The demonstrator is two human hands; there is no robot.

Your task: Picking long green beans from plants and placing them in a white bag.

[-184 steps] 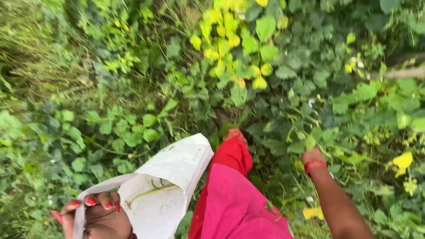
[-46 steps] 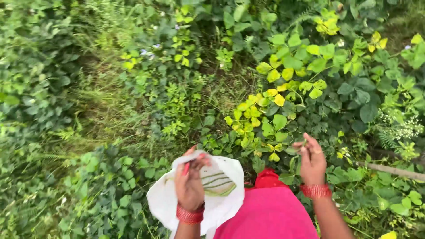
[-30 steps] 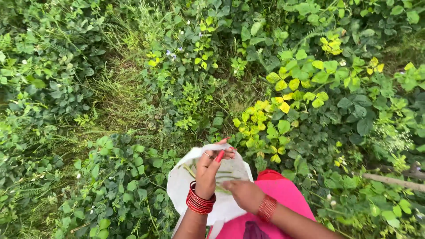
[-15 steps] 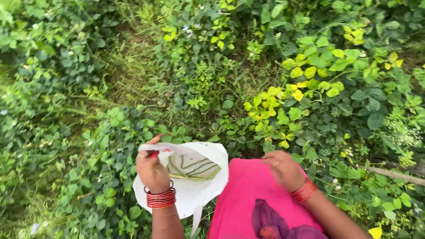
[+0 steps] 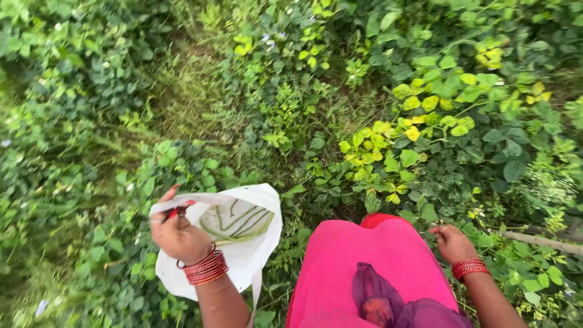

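Two bare hands work over dense green ground plants with yellow-green leafy patches (image 5: 419, 115). Left hand (image 5: 179, 234) grips the rim of a white plastic bag (image 5: 243, 243) holding long green pods (image 5: 240, 223). Right hand (image 5: 452, 243) is loosely curled among leaves; whether it holds anything is unclear.

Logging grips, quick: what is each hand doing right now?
Left hand: closed on the white bag's rim.
Right hand: loosely curled among leaves; whether it holds anything cannot be told.

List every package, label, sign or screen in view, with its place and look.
White plastic bag: lower left, its rim held open by the left hand; soft and crumpled, long green pods inside.
No labels, signs or screens show among the green plants.
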